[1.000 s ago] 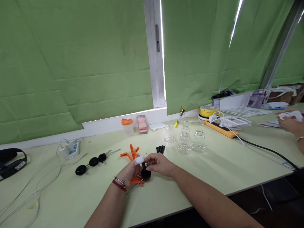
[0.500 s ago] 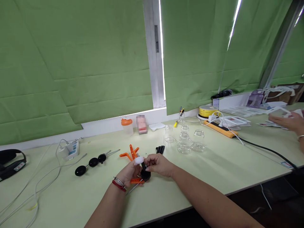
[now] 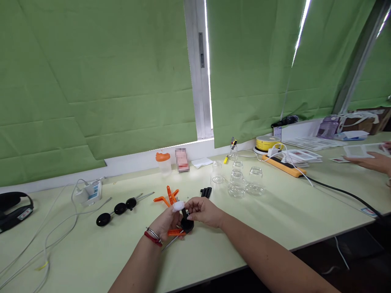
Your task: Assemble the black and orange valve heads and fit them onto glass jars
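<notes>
In the head view, my left hand (image 3: 169, 220) is closed around a black part with a round, disc-like end (image 3: 187, 225) and an upright black stem. A white piece (image 3: 179, 206) sits at the top of the stem, by my left thumb. From the disc a thin metal rod (image 3: 171, 241) slants down to the left. My right hand (image 3: 205, 211) pinches at the stem's right side; whatever is between its fingertips is too small to make out. Orange branched pieces (image 3: 169, 196) lie just behind my left hand, and black tubular pieces (image 3: 206, 192) lie beyond my right hand.
Black discs with metal rods (image 3: 120, 208) lie to the left, near white cables and a power strip (image 3: 93, 192). Several clear glass jars (image 3: 237, 185) stand right of centre. Behind is an orange-lidded cup (image 3: 163, 162). Another person's hand (image 3: 374, 162) holds a translucent tray at far right.
My two hands and the black part stay almost where they were. At far right, the other person's hand and the translucent tray have shifted and turned.
</notes>
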`<move>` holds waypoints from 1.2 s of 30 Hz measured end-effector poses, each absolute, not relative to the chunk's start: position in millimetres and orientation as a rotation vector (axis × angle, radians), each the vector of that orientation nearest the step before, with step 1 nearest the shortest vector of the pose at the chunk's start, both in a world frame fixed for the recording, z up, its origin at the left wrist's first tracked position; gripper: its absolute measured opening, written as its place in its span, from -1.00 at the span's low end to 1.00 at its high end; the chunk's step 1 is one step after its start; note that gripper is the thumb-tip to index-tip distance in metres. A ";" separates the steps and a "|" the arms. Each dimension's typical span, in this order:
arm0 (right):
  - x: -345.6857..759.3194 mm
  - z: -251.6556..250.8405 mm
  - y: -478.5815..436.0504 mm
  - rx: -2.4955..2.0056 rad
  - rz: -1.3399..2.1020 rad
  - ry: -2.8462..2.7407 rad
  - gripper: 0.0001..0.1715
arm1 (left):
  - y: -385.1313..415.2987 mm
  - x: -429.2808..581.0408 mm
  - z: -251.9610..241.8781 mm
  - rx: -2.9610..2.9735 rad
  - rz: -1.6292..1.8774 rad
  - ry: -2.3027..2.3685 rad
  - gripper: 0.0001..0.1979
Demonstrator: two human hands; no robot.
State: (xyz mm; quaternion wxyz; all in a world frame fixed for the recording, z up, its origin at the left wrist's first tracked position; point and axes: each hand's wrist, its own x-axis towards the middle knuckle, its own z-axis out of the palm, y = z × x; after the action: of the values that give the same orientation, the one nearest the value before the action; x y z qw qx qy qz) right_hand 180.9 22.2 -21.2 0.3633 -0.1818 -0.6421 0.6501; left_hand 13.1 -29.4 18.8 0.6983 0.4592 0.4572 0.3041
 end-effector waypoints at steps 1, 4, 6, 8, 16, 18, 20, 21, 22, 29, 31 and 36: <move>180.9 -21.2 22.1 -0.465 1.677 -1.653 -0.52 | -29.2 12.9 18.5 1.026 0.678 1.015 -0.46; 180.6 -21.1 22.1 -0.460 1.694 -1.629 -0.51 | -29.1 12.4 18.3 1.029 0.676 1.011 -0.46; 180.3 -21.0 22.3 -0.450 1.703 -1.630 -0.51 | -29.2 12.5 18.7 1.024 0.673 1.016 -0.45; 180.1 -21.2 22.7 -0.443 1.707 -1.645 -0.53 | -29.4 12.7 19.2 1.023 0.672 1.012 -0.46; 180.8 -21.3 22.8 -0.453 1.691 -1.657 -0.51 | -29.1 13.2 20.1 1.016 0.675 1.031 -0.48; 180.7 -21.1 22.7 -0.448 1.684 -1.654 -0.50 | -29.0 13.0 20.0 1.017 0.673 1.020 -0.46; 180.6 -21.2 22.7 -0.446 1.672 -1.667 -0.50 | -29.0 12.7 19.6 1.015 0.673 1.015 -0.45; 180.6 -21.3 22.7 -0.449 1.665 -1.673 -0.50 | -29.0 12.5 19.3 1.016 0.672 1.013 -0.45; 180.6 -21.3 22.6 -0.454 1.660 -1.677 -0.49 | -29.0 12.2 19.0 1.017 0.672 1.012 -0.44; 181.0 -20.0 21.4 -0.458 1.659 -1.674 -0.48 | -29.0 11.5 18.5 1.024 0.668 1.013 -0.45; 181.4 -19.4 21.3 -0.460 1.667 -1.678 -0.48 | -28.9 11.7 18.6 1.021 0.673 1.020 -0.46; 182.1 -18.9 21.3 -0.458 1.651 -1.704 -0.51 | -28.2 11.6 17.4 1.025 0.664 1.002 -0.41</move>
State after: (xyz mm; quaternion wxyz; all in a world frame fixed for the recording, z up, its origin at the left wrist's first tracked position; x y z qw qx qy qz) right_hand 182.1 21.3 -18.9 0.3548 -0.1773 -0.6592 0.6389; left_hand 11.6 -28.2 17.4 0.7040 0.4607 0.4505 0.2986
